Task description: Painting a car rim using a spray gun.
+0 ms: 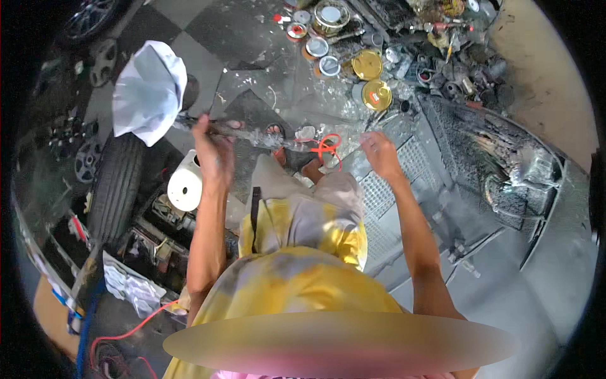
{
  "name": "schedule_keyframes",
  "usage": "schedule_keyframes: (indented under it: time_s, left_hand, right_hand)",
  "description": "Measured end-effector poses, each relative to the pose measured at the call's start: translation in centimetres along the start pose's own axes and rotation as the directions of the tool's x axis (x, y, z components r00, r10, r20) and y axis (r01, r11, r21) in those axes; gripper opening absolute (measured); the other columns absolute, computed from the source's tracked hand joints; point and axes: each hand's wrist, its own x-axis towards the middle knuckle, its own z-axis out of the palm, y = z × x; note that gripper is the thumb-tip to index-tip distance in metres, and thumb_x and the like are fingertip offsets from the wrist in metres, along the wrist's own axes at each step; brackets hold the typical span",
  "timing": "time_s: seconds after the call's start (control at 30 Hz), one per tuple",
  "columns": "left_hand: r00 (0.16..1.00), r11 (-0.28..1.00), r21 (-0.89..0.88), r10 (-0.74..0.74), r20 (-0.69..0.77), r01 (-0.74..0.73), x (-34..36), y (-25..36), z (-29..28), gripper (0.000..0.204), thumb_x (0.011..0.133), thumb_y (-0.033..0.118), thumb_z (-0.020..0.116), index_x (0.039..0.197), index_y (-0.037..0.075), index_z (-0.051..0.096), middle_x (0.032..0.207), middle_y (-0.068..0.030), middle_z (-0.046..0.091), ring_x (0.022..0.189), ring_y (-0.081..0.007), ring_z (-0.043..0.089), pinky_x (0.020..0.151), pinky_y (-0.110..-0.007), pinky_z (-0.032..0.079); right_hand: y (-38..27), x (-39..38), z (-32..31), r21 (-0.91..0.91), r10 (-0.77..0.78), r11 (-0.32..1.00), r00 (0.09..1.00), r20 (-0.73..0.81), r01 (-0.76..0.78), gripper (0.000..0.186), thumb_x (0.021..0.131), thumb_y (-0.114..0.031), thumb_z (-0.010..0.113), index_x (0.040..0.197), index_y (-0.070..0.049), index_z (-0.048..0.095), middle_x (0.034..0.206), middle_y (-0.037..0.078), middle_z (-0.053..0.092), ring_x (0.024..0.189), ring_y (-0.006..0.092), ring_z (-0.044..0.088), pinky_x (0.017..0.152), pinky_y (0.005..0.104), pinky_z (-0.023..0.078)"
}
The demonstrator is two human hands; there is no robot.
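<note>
My left hand (216,156) is closed round a grey, dirt-speckled stick (255,136). At the stick's left end a crumpled white sheet (150,91) fans out like a cone; how it is fixed on is hidden by its folds. Near the stick's right end a thin orange-red cord (326,149) hangs in loops. To the right of those loops is my right hand (380,155), apart from the stick, its fingers curled together. Whatever they may pinch is too small to make out.
Round tins (377,95) and jars stand ahead on a littered surface. A grey slatted panel (385,202) lies at right, beside a dusty black part (499,158). At left are a tyre (117,189), a white cylinder (185,189) and an open toolbox (158,246). My feet stand on checkered tiles.
</note>
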Motion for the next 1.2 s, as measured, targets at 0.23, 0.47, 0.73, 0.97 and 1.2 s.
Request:
schedule_keyframes:
  time_s: [0.23, 0.47, 0.73, 0.97, 1.2]
  left_hand:
    - [1.0, 0.982, 0.186, -0.007, 0.004, 0.006, 10.1, -8.6, 0.1, 0.043, 0.096, 0.049, 0.061, 0.118, 0.012, 0.056, 0.092, -0.006, 0.058, 0.078, -0.0217, 0.059, 0.079, -0.043, 0.048]
    - [0.995, 0.993, 0.099, -0.074, 0.07, 0.067, 18.4, -19.2, 0.8, 0.047, 0.091, 0.047, 0.069, 0.116, 0.01, 0.057, 0.085, -0.0042, 0.057, 0.065, -0.0182, 0.053, 0.063, -0.035, 0.043]
    - [0.995, 0.993, 0.109, -0.05, 0.092, 0.04, 24.9, -26.0, 0.7, 0.043, 0.089, 0.049, 0.071, 0.102, 0.011, 0.054, 0.084, -0.0025, 0.055, 0.064, -0.0155, 0.051, 0.061, -0.033, 0.042]
    - [0.993, 0.988, 0.147, -0.067, 0.1, 0.051, 24.8, -25.8, -0.7, 0.043, 0.089, 0.048, 0.071, 0.102, 0.01, 0.053, 0.08, -0.0037, 0.053, 0.064, -0.0164, 0.052, 0.061, -0.033, 0.044]
    - [0.992, 0.986, 0.162, 0.006, 0.124, -0.027, 28.0, -25.7, 1.0, 0.045, 0.092, 0.057, 0.063, 0.109, 0.016, 0.056, 0.082, -0.0028, 0.053, 0.067, -0.0188, 0.051, 0.065, -0.036, 0.045]
  right_hand:
    - [16.3, 10.4, 10.2, -0.077, 0.176, 0.98, 0.978, -0.111, -0.185, 0.021, 0.093, -0.025, 0.065, 0.097, -0.006, 0.073, 0.089, 0.021, 0.071, 0.085, 0.0398, 0.069, 0.078, 0.0468, 0.055]
    - [23.3, 25.9, 21.1, 0.173, 0.318, 0.945, 0.907, -0.275, -0.279, 0.035, 0.088, -0.037, 0.07, 0.103, -0.006, 0.073, 0.098, 0.02, 0.073, 0.094, 0.0393, 0.07, 0.086, 0.0485, 0.054]
    - [28.7, 39.7, 17.1, -0.164, 0.062, 0.959, 0.736, -0.674, -0.231, 0.039, 0.084, -0.044, 0.076, 0.09, -0.006, 0.074, 0.082, 0.022, 0.073, 0.083, 0.0441, 0.071, 0.08, 0.0534, 0.054]
    - [24.5, 39.1, 18.8, 0.033, -0.068, 0.993, 0.78, -0.622, 0.113, 0.037, 0.085, -0.041, 0.077, 0.086, -0.004, 0.07, 0.077, 0.019, 0.073, 0.075, 0.0397, 0.072, 0.071, 0.0483, 0.056]
    - [24.4, 31.1, 19.3, -0.211, -0.282, 0.958, 0.764, -0.58, 0.194, 0.03, 0.087, -0.029, 0.079, 0.096, -0.003, 0.068, 0.073, 0.013, 0.067, 0.066, 0.0293, 0.065, 0.064, 0.0411, 0.053]
